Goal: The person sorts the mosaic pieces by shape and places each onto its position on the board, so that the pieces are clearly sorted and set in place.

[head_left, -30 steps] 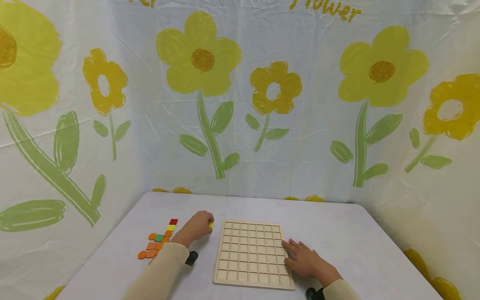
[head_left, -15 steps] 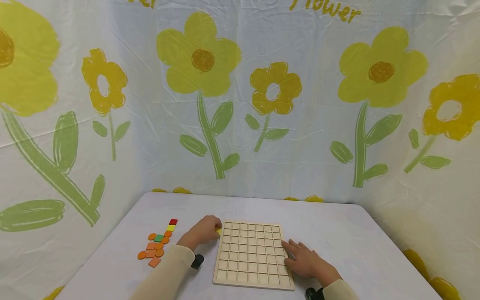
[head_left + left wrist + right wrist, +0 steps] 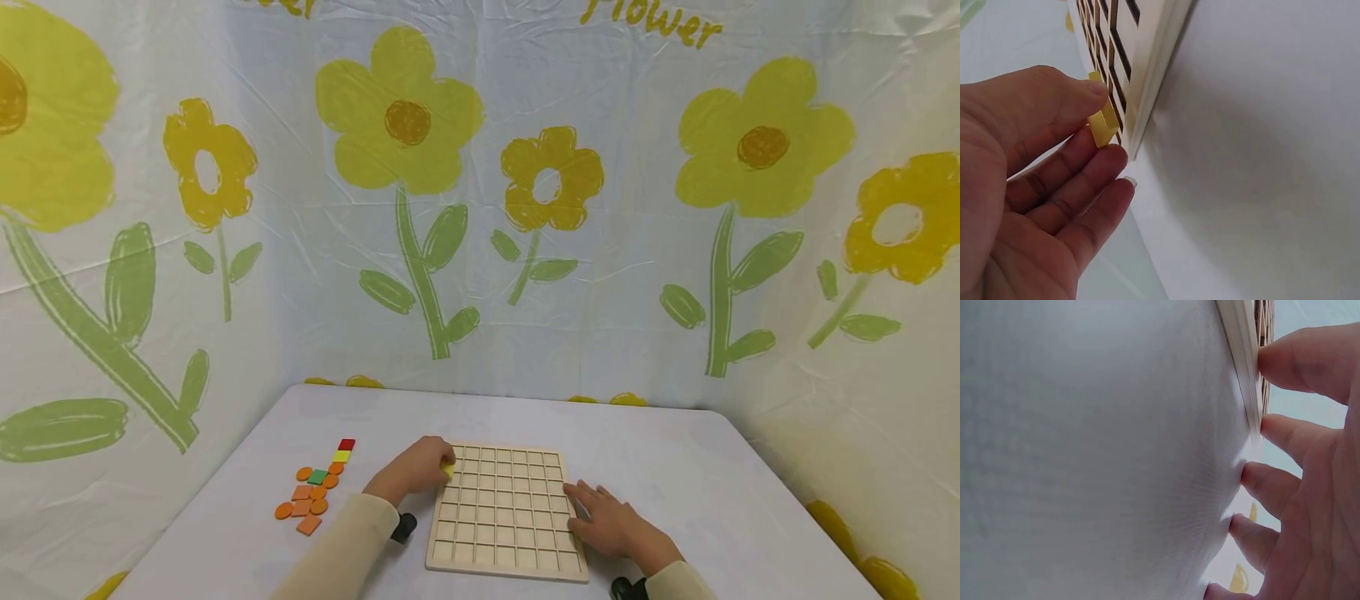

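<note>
A wooden grid board with square recesses lies on the table. At its far left corner my left hand pinches a yellow tile between thumb and fingers; the left wrist view shows the tile close to the board's cells. My right hand rests at the board's right edge with fingers spread. In the right wrist view, the thumb and index fingertip touch the board's side, while the other fingertips are on the table.
Left of the board lie several orange discs, orange square tiles, a green tile, a yellow square tile and a red tile. A flower-printed curtain surrounds the white table.
My left hand has moved right with the yellow tile, from beside the board to over its far left corner. The right hand has stayed in place.
</note>
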`<state>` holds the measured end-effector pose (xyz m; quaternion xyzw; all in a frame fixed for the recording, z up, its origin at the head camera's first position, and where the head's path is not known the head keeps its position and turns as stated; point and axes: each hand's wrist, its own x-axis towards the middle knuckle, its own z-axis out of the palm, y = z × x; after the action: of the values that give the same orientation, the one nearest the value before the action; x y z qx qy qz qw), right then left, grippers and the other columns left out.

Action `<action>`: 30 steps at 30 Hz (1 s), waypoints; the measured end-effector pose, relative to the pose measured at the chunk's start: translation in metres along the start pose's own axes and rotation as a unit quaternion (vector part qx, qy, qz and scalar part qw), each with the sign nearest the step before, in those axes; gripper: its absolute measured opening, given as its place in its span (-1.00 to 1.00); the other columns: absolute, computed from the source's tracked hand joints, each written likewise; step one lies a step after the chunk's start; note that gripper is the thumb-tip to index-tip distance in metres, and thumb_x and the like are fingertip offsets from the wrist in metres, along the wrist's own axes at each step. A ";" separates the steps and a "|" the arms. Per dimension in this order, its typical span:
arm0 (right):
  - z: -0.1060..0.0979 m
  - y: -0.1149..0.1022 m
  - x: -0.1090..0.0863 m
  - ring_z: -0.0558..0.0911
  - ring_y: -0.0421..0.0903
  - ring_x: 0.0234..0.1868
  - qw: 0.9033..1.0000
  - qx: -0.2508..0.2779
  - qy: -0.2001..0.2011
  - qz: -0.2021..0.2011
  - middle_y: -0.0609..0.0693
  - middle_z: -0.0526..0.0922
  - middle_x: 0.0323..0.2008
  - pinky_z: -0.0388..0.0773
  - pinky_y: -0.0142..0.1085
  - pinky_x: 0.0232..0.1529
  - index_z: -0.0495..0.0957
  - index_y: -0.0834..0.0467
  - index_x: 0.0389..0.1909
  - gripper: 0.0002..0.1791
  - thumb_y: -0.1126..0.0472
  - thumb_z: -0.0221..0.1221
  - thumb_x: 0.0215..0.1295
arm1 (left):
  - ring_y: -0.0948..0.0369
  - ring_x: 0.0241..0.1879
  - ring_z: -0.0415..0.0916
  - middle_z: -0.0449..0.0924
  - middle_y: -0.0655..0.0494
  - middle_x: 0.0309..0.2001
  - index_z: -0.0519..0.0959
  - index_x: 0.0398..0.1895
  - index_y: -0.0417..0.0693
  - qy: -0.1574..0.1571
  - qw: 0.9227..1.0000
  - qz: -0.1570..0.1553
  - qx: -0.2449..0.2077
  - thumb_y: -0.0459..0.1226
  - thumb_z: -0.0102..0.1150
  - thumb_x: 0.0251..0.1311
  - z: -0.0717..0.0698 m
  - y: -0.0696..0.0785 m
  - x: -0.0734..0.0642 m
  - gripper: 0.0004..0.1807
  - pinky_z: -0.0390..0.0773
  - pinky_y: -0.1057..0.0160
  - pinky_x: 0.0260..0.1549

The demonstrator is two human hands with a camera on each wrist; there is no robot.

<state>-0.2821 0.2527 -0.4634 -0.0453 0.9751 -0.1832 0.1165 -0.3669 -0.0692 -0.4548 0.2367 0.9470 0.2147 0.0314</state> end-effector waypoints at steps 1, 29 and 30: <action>0.000 0.000 0.000 0.17 0.35 0.42 1.000 0.000 0.000 0.000 0.17 0.27 0.42 0.02 0.44 0.25 0.33 0.02 0.36 -0.37 -0.05 0.11 0.29 | 0.10 -0.05 0.52 0.59 0.06 -0.15 0.63 -0.15 -0.18 0.000 1.000 0.001 0.002 -0.37 0.30 0.07 0.001 0.001 0.000 -0.76 0.51 0.04 0.05; 0.003 0.004 0.003 0.18 0.35 0.42 1.000 -0.001 0.001 -0.004 0.16 0.27 0.42 0.01 0.45 0.24 0.33 0.02 0.37 -0.36 -0.10 0.11 0.29 | 0.22 -0.16 0.50 0.64 0.09 -0.16 0.67 -0.14 -0.14 -0.028 0.999 -0.015 0.013 -0.36 0.30 0.09 0.011 0.005 0.008 -0.77 0.54 0.12 -0.05; 0.003 0.004 0.003 0.18 0.35 0.42 1.000 -0.001 0.001 -0.004 0.16 0.27 0.42 0.01 0.45 0.24 0.33 0.02 0.37 -0.36 -0.10 0.11 0.29 | 0.23 -0.18 0.49 0.63 0.09 -0.17 0.67 -0.14 -0.14 -0.029 0.999 -0.016 0.012 -0.36 0.30 0.09 0.011 0.005 0.008 -0.77 0.54 0.13 -0.07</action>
<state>-0.2846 0.2551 -0.4685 -0.0491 0.9751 -0.1831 0.1151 -0.3698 -0.0571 -0.4620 0.2283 0.9518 0.1961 0.0594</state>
